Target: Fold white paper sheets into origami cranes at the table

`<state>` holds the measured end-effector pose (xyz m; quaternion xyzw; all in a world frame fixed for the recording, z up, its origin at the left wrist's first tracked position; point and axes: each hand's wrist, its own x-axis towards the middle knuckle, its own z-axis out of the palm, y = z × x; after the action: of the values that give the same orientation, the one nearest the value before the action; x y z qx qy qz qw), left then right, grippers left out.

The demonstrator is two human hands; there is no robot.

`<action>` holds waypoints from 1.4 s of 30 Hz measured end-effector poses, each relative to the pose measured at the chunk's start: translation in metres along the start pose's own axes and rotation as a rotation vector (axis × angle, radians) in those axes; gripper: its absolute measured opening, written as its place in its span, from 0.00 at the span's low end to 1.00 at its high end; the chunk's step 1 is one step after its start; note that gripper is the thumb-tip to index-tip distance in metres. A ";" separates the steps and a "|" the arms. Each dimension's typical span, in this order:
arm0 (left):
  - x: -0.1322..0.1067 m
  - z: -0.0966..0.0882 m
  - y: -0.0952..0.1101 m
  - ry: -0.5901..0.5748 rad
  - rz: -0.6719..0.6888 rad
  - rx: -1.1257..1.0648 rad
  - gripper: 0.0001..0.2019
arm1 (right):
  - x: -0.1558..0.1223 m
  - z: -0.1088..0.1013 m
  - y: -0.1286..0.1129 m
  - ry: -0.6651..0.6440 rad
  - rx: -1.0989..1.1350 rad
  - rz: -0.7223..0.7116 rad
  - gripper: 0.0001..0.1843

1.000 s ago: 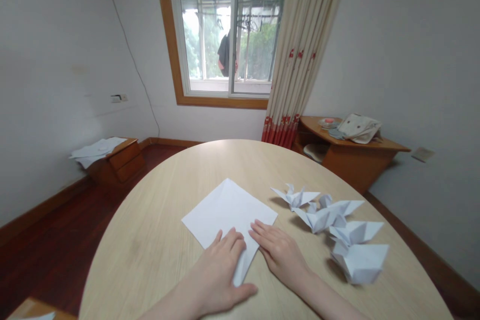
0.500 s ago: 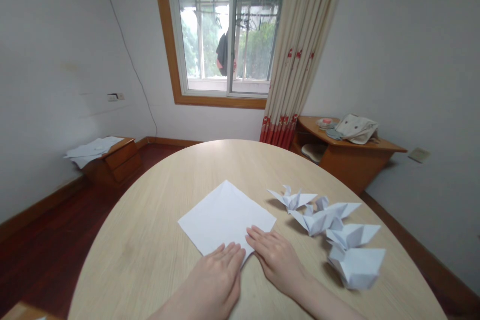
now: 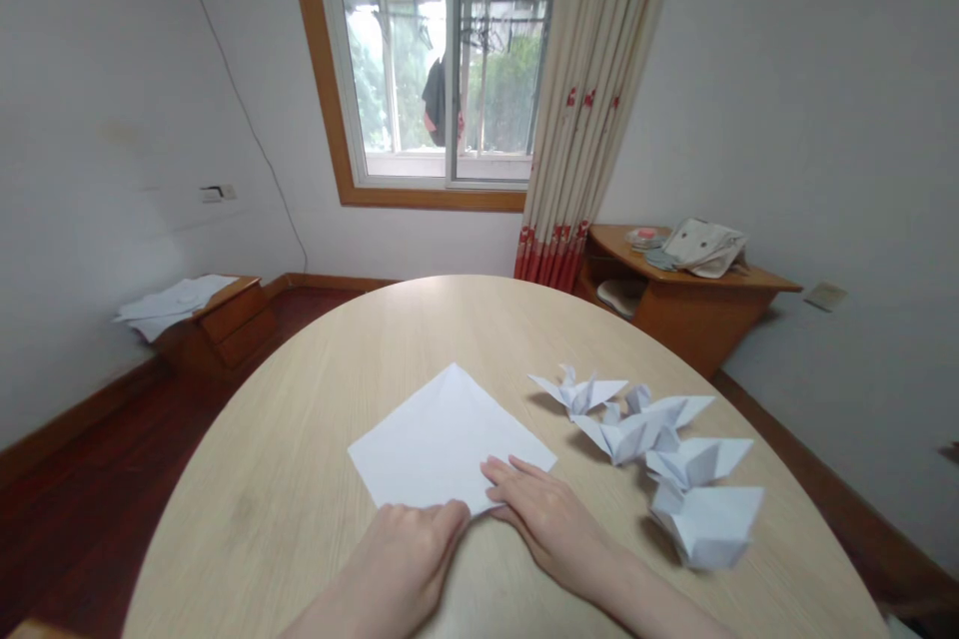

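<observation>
Both hands lie flat, grasping nothing: left hand [image 3: 401, 559] and right hand [image 3: 550, 519] press the near corner of the paper [image 3: 450, 439] onto the desk [image 3: 300, 479]. Cranes [image 3: 659, 459] lie just right.

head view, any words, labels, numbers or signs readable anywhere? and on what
None can be read.
The white paper sheet under the left hand and right hand is blank.
The folded paper cranes show no print.
The cloth bag on the side cabinet has small dark marks, too blurred to read as text.
</observation>
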<state>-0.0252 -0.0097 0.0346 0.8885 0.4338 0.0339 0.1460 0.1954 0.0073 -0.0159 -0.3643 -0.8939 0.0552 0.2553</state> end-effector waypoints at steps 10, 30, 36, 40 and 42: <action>0.004 -0.015 -0.005 0.045 -0.139 -0.423 0.17 | 0.000 -0.009 0.003 -0.037 0.239 0.142 0.15; 0.009 -0.023 -0.016 -0.237 -0.184 -0.951 0.05 | 0.003 -0.013 -0.004 -0.122 0.127 0.201 0.16; 0.011 -0.018 -0.021 -0.307 -0.215 -0.894 0.04 | 0.002 -0.013 -0.019 -0.205 0.038 0.192 0.10; 0.013 -0.015 -0.022 -0.301 -0.257 -0.858 0.09 | 0.003 -0.017 -0.025 -0.251 0.033 0.161 0.09; 0.014 -0.013 -0.022 -0.276 -0.263 -0.849 0.10 | 0.004 -0.018 -0.027 -0.261 0.031 0.145 0.09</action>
<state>-0.0361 0.0168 0.0392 0.6836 0.4672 0.0714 0.5562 0.1852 -0.0115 0.0086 -0.4137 -0.8899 0.1342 0.1377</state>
